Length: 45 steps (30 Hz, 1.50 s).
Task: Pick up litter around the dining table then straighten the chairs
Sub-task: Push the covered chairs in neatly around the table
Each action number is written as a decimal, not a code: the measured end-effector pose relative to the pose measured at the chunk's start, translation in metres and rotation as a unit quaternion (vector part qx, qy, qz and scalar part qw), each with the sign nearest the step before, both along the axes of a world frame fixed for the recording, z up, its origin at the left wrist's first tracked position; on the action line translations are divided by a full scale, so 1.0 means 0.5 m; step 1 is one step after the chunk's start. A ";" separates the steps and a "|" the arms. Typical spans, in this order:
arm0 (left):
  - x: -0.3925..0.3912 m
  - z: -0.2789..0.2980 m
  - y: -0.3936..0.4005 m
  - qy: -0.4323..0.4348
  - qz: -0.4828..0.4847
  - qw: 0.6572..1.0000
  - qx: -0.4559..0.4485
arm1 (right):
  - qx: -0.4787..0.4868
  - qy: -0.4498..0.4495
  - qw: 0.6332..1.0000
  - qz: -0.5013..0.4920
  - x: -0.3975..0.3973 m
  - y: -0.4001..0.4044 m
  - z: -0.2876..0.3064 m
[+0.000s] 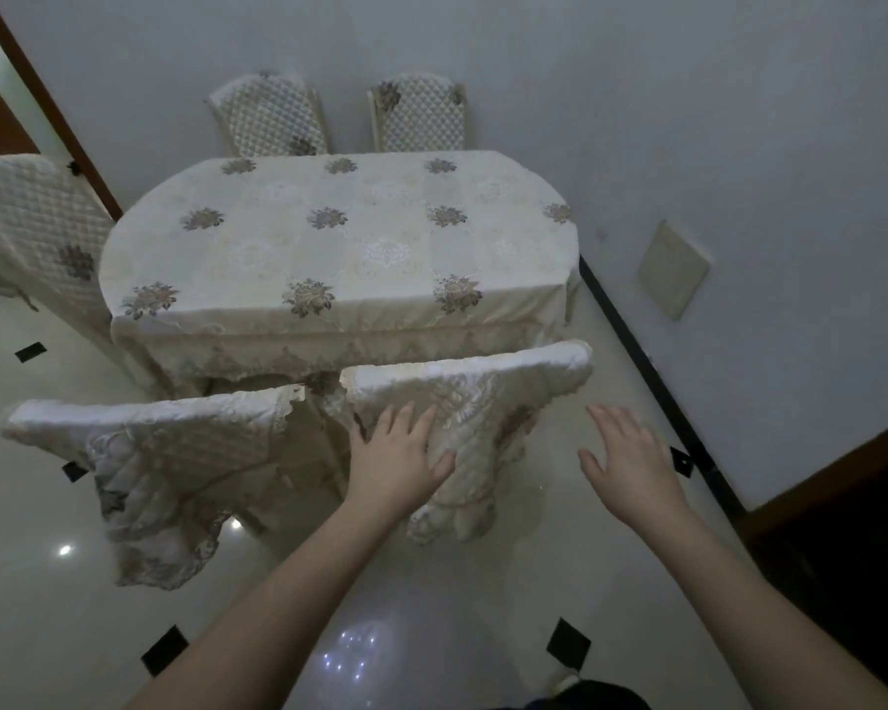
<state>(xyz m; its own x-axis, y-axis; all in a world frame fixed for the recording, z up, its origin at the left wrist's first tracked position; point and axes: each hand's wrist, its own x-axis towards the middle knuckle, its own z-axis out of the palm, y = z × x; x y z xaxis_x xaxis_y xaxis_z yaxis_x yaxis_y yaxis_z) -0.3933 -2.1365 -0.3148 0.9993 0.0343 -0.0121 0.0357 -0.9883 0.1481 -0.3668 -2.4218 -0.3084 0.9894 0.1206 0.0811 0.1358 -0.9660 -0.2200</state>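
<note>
A person's left hand (398, 461) lies flat, fingers straight and spread, against the cloth-covered back of the near right chair (470, 397) at a dining table (339, 238), while the right hand (629, 463) hovers open, fingers extended, holding nothing, just off the chair's right edge and apart from it. From the left hand the chair's top rail sits at about 12 o'clock, touching the fingertips; from the right hand the same rail lies at roughly 10 o'clock, across a gap of bare floor. The rail's long axis runs from 8 o'clock up to 2 o'clock, tilted against the table's near edge, so the chair appears to stand skewed and, by this view, awaits squaring. The left hand is the nearer and already in contact. Beyond it, at 9 o'clock, a second near chair (165, 443) tilts the opposite way; a side chair (37, 233) stands at the table's left end and two far chairs (339, 115) against the wall. No litter shows on the visible floor.
</note>
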 end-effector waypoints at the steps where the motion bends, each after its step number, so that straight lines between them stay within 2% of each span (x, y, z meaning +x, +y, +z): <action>1: -0.010 0.003 -0.016 -0.001 -0.006 1.000 0.003 | -0.005 -0.008 1.000 0.001 -0.006 -0.007 0.004; 3: -0.025 0.010 -0.046 -0.008 -0.020 1.000 0.016 | -0.014 -0.005 1.000 0.010 -0.016 -0.025 0.010; 8: -0.027 0.043 -0.134 -0.033 -0.046 0.998 0.025 | -0.023 0.071 0.997 0.030 -0.034 -0.093 0.005; 12: -0.019 0.038 -0.236 -0.044 -0.068 0.995 0.050 | 0.016 0.051 0.998 0.013 -0.056 -0.202 0.011; 17: -0.011 0.017 -0.382 -0.046 -0.110 0.988 0.096 | -0.002 0.020 1.000 -0.010 -0.086 -0.391 0.024; 22: -0.003 -0.005 -0.521 -0.010 -0.115 0.991 0.075 | -0.016 0.034 0.999 -0.016 -0.104 -0.531 0.005; 27: 0.016 0.000 -0.614 0.055 -0.122 0.990 0.050 | 0.007 0.035 0.999 -0.029 -0.098 -0.598 -0.006; 36: 0.198 0.011 -0.638 -0.016 -0.119 0.992 0.030 | 0.010 0.028 0.999 -0.044 0.069 -0.610 -0.005; 41: 0.342 0.003 -0.645 -0.008 -0.104 0.995 0.009 | -0.002 0.023 0.999 -0.044 0.203 -0.617 -0.013; 45: 0.422 -0.011 -0.666 0.001 -0.128 0.992 0.004 | -0.013 0.021 0.998 -0.052 0.297 -0.636 0.000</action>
<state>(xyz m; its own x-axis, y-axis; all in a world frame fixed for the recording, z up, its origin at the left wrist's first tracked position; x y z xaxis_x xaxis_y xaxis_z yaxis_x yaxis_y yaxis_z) -0.1822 -2.4696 -0.3205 0.9752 -0.2209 -0.0138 -0.2168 -0.9660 0.1410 -0.2185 -2.7398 -0.3085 0.9991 0.0177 0.0376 0.0248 -0.9800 -0.1976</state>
